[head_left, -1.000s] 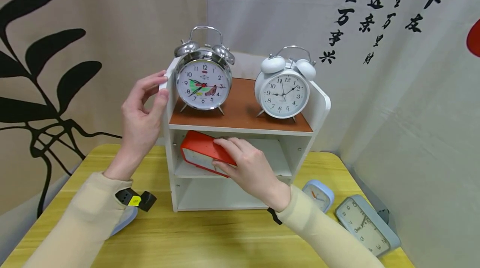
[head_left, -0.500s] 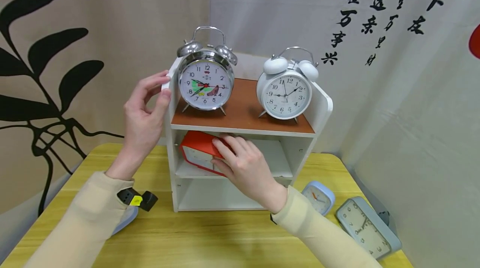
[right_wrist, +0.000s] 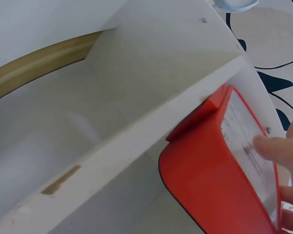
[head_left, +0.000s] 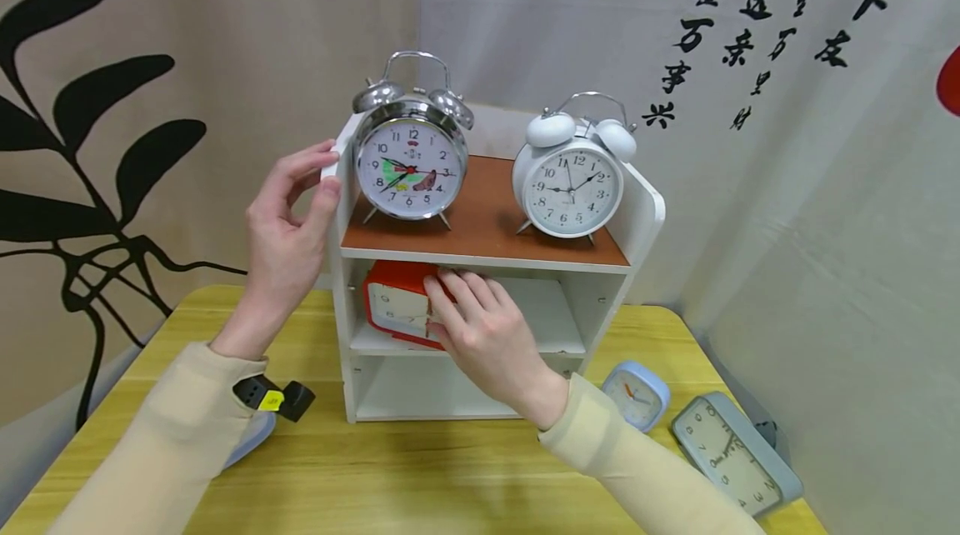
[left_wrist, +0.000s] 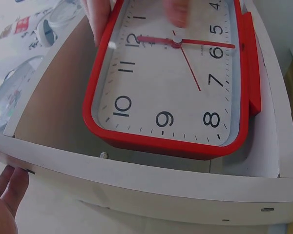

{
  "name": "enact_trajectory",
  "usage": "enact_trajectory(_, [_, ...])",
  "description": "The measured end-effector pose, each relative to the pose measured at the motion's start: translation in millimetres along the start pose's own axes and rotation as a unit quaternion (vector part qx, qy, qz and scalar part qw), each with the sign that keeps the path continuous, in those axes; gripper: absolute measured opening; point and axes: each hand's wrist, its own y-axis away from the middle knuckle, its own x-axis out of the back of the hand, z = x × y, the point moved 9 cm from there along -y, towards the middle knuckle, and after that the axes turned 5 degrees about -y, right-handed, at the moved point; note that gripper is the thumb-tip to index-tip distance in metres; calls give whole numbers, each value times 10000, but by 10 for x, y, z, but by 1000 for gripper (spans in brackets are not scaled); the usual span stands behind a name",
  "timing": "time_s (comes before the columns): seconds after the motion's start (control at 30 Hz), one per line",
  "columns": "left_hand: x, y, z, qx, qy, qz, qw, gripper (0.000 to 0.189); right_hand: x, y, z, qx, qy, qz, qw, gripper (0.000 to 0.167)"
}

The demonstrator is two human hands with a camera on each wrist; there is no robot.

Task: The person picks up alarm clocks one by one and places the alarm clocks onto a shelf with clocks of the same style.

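Note:
My right hand [head_left: 491,335] grips a red alarm clock [head_left: 401,285] at its right end, fingers over the top and thumb on the white face. The clock stands on the middle level of a small white shelf unit [head_left: 472,257], near its left side. Its red hands and black numerals show in the left wrist view, where the clock [left_wrist: 171,146] sits close to the side panel. In the right wrist view, the thumb lies over the dial of the clock [right_wrist: 200,170]. My left hand [head_left: 288,227] holds the upper left side panel between thumb and fingers.
On the brown top shelf stand a silver twin-bell clock [head_left: 411,168] and a white twin-bell clock [head_left: 573,189]. A small blue clock [head_left: 636,395] and a grey-blue clock [head_left: 735,456] lie on the wooden table [head_left: 420,477] at right. A blue object [head_left: 251,439] is partly hidden by the left wrist.
The red clock has turned so its face points more to the front, and it sits straighter on the middle level. My right hand has moved slightly along with it; the left hand stays put.

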Motion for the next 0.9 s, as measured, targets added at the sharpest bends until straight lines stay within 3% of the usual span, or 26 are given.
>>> enact_trajectory(0.33, [15, -1, -1, 49, -2, 48, 10000, 32, -106, 0, 30, -222, -7, -466, 9987, 57])
enact_trajectory(0.9, [2, 0, -3, 67, -19, 55, 10000, 32, -187, -33, 35, -316, -22, -781, 9964, 60])
